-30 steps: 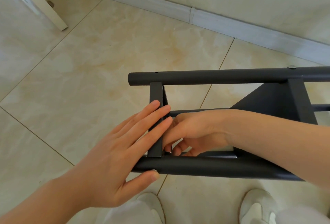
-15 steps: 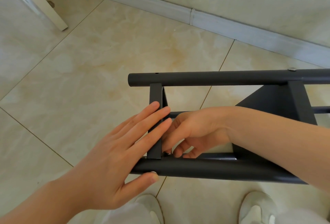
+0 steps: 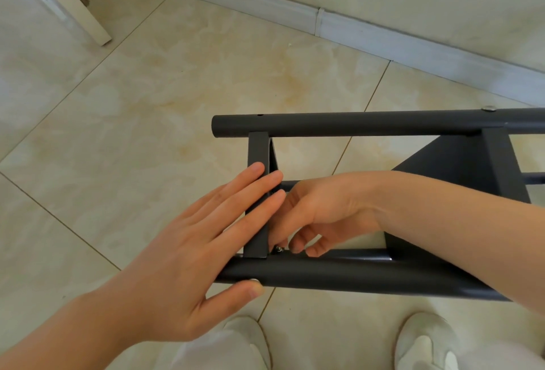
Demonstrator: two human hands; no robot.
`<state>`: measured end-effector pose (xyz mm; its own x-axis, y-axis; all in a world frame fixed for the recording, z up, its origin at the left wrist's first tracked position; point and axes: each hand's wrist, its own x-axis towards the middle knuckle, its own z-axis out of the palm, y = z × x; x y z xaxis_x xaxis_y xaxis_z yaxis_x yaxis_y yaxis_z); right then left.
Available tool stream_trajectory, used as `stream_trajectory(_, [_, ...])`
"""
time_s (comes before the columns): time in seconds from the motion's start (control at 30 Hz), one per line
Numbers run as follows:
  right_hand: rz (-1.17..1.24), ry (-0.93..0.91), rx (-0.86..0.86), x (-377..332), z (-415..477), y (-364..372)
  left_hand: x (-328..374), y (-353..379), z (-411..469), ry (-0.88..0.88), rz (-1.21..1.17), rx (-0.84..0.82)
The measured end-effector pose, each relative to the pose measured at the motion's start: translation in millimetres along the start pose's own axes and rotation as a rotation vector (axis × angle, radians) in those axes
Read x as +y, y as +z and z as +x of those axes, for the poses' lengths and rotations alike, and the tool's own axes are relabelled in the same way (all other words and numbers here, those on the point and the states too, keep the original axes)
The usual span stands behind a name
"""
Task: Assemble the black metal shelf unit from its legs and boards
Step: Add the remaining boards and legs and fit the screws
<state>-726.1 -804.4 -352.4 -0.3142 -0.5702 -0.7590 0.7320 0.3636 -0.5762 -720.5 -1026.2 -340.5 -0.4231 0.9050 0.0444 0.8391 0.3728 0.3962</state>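
View from a head-worn camera, looking down at a tiled floor. The black metal shelf unit (image 3: 460, 169) lies on its side just beyond the person's white shoes (image 3: 250, 337). Two round legs run left to right, a far leg (image 3: 354, 124) and a near leg (image 3: 339, 276). A board (image 3: 258, 192), seen edge-on, spans the gap between them near their left ends.

The left hand (image 3: 188, 254) is spread flat. Its straight fingers press against the board's edge and its thumb rests on the near leg, so it braces the joint without grasping anything.

The right hand (image 3: 321, 210) reaches in from the right, between the legs, with its fingers curled down into the corner where the board meets the near leg. A small silver fastener (image 3: 279, 248) shows there, right at the fingertips. It is tiny and partly hidden, so I cannot tell whether the fingers actually pinch it or only touch it.

Over the last second the left hand has scarcely moved. The right hand's wrist has lifted a little and its fingers have shifted around that corner, which looks like hand-tightening work. The frame itself has stayed put. I judge this near corner is still being fastened. A screw head (image 3: 489, 108) already sits in the far leg further right.
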Motion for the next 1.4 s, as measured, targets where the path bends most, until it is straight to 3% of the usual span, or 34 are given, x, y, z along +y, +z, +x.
stream_trajectory(0.6, [0.121, -0.041, -0.031, 1.4, 3.1, -2.7, -0.9, 1.0, 0.1, 0.010, -0.003, 0.010])
stream_trajectory(0.8, [0.005, 0.010, 0.019, 0.2, 2.6, -2.2, -0.2, 0.8, 0.3, 0.004, -0.006, 0.008])
stream_trajectory(1.4, [-0.027, 0.008, 0.016, 0.5, 0.9, -3.4, -0.1, 1.6, -0.2, -0.004, -0.006, 0.007])
